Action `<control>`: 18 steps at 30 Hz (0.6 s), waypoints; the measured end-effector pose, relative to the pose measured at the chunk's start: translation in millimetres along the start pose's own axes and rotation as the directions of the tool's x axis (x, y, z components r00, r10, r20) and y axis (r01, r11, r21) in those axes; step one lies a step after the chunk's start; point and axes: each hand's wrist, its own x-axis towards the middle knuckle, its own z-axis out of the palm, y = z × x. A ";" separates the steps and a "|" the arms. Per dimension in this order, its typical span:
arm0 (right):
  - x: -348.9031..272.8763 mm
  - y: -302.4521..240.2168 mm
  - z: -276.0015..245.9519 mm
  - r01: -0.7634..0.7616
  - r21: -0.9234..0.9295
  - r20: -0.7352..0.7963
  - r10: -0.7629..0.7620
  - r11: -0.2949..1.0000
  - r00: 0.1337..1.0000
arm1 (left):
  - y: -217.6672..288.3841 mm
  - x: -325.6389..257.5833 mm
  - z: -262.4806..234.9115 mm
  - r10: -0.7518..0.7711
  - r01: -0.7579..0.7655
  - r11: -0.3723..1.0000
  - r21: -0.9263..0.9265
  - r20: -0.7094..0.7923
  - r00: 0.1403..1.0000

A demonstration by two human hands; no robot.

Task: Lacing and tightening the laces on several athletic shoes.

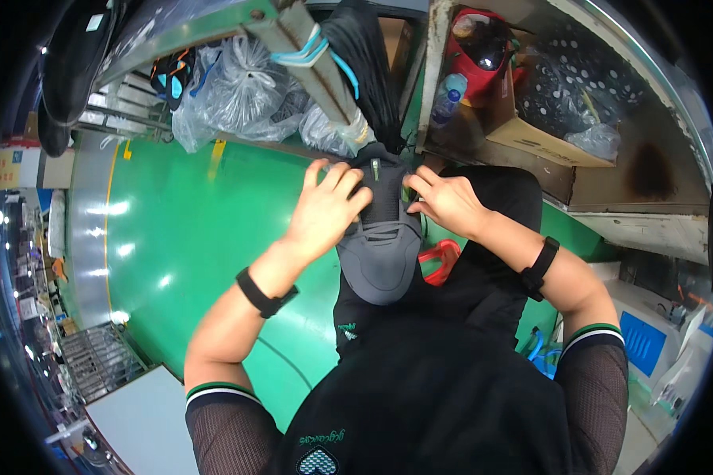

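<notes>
A dark grey lace-up shoe (382, 265) is in front of me, its toe toward my body and its tongue, with a small green tab, pointing away. Laces (382, 230) cross the shoe above the toe. Along its left upper edge, my left hand (325, 206) has its fingers curled onto the shoe near the opening. At the right edge my right hand (450, 203) is closed, thumb and fingertips pinched together beside the collar. What lies between those right fingertips is too small to make out. My hands hide parts of both shoe sides.
Beyond the shoe, a bundle of black laces (364, 63) hangs by a metal post (313, 59) wrapped in blue ties. Clear plastic bags (245, 87) lie at the far left. At right, a shelf holds a cardboard box (531, 141), a bottle (449, 99) and a red bag (479, 55).
</notes>
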 end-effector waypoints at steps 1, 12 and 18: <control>4.6 1.4 -6.4 0.161 -0.029 -0.091 -0.163 0.987 0.982 | -8.7 3.0 -0.5 0.199 -0.205 0.974 -0.093 -0.073 0.977; 47.0 15.0 -12.2 0.494 -0.104 0.401 -0.418 0.863 0.815 | -47.2 21.5 14.1 0.315 -0.085 0.827 -0.556 0.332 0.889; 58.6 -15.7 -6.0 0.165 -0.229 0.566 -0.007 0.959 0.824 | -39.8 4.6 38.9 0.093 0.120 0.592 -0.797 0.216 0.972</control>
